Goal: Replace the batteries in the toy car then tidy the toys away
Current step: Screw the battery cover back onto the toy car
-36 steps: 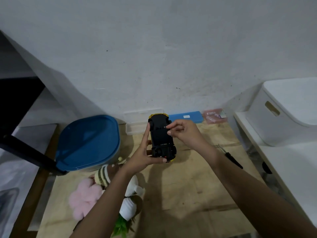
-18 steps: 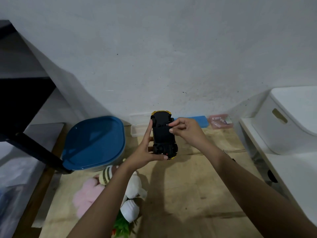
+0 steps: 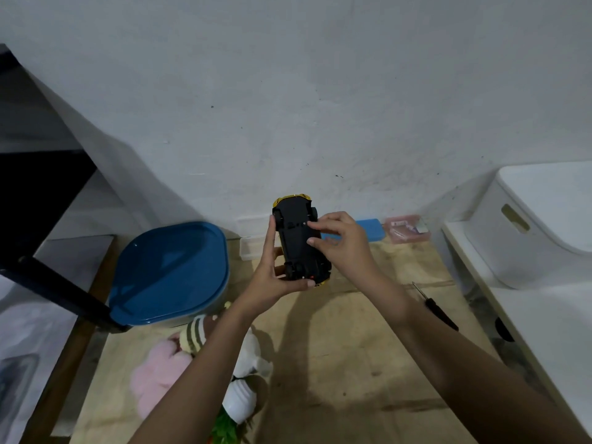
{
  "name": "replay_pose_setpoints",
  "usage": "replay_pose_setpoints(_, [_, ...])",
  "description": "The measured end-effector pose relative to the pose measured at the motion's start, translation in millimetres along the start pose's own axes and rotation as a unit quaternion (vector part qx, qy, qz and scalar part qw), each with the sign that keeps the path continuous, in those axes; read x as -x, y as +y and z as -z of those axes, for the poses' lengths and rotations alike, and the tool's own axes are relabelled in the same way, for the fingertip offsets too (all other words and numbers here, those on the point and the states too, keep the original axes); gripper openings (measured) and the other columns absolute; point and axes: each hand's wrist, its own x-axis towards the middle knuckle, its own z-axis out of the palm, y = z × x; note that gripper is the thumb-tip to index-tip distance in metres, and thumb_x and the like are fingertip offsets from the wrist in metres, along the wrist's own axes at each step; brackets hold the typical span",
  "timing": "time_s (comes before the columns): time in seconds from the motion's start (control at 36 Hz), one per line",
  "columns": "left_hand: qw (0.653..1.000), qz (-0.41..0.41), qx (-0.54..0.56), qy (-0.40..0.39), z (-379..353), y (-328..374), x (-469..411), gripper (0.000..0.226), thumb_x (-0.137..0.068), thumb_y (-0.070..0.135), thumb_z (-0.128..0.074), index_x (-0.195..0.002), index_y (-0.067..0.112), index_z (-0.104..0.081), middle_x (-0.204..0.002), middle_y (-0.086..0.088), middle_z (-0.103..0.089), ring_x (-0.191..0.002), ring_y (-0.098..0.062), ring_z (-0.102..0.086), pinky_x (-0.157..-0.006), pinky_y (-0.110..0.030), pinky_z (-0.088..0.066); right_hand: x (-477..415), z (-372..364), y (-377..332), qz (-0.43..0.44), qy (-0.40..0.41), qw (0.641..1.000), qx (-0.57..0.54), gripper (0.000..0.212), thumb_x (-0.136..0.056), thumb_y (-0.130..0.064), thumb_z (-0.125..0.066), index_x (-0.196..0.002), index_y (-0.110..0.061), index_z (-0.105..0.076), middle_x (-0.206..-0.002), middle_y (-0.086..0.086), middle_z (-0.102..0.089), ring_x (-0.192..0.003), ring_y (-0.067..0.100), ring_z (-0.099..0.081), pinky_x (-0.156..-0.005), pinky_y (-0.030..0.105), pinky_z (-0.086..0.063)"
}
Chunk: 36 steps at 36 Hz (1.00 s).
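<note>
The left hand (image 3: 272, 280) grips the upturned toy car (image 3: 296, 241); the right hand (image 3: 344, 245) curls fingertips onto its underside, pinch unclear. The left forearm (image 3: 198, 376) hides part of the plush toys (image 3: 153, 373).

The toy car (image 3: 296, 238) is black with yellow edges; the tub lid (image 3: 173, 270) blue; one plush (image 3: 157, 376) pink.

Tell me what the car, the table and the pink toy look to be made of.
Car: probably hard moulded plastic. The black underside is matt with crisp moulded detail, and a glossier yellow edge shows at the ends.
Table: bare wood, perhaps plywood, going by its pale grain, stains and dull unsealed look.
Pink toy: plush fabric, with a fuzzy surface and a soft outline.
</note>
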Motion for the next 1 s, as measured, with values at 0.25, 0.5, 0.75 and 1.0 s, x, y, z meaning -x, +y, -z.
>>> replay_pose_setpoints(0.25, [0.993,0.016,0.050,0.103,-19.4,4.8,-10.0,0.069,-0.094,0.041,-0.044,-0.142,0.055,0.003,-0.135,0.023,-0.040,-0.116,0.002,-0.051,-0.101,-0.034,-0.045,8.9,-6.6,1.8,0.013,0.053,0.997,-0.059,0.027,-0.072,-0.007,-0.077,-0.098,-0.013,-0.071,-0.102,-0.003,-0.058,-0.095,0.006,-0.060,-0.081,0.012,-0.051])
replay_pose_setpoints(0.5, [0.992,0.021,0.056,0.110,-24.3,-3.5,-18.8,0.058,-0.100,0.023,-0.041,-0.147,0.039,-0.012,-0.123,0.015,-0.055,-0.103,-0.001,-0.064,-0.084,-0.024,-0.055,20.2,-8.1,12.6,0.012,0.088,0.992,-0.095,0.033,-0.075,-0.009,-0.076,-0.107,-0.010,-0.069,-0.101,-0.016,-0.057,-0.098,-0.011,-0.055,-0.080,0.012,-0.052])
replay_pose_setpoints(0.75, [0.994,0.063,0.007,0.092,-44.3,-23.1,-12.5,0.057,-0.099,0.026,-0.042,-0.143,0.046,-0.011,-0.138,0.002,-0.047,-0.118,-0.014,-0.056,-0.096,-0.034,-0.051,47.8,-9.3,47.0,-0.013,0.099,0.990,-0.098,0.033,-0.079,0.000,-0.070,-0.112,-0.003,-0.066,-0.103,-0.015,-0.054,-0.097,-0.010,-0.057,-0.085,0.011,-0.049])
replay_pose_setpoints(1.0, [0.987,0.150,-0.038,0.045,-85.6,-72.1,-2.5,0.064,-0.095,0.043,-0.046,-0.148,0.042,-0.008,-0.146,0.004,-0.039,-0.124,-0.017,-0.051,-0.099,-0.038,-0.048,93.6,26.3,117.6,-0.078,0.021,0.997,0.005,0.036,-0.089,-0.002,-0.056,-0.124,-0.012,-0.058,-0.105,-0.011,-0.056,-0.095,0.004,-0.059,-0.087,0.010,-0.045])
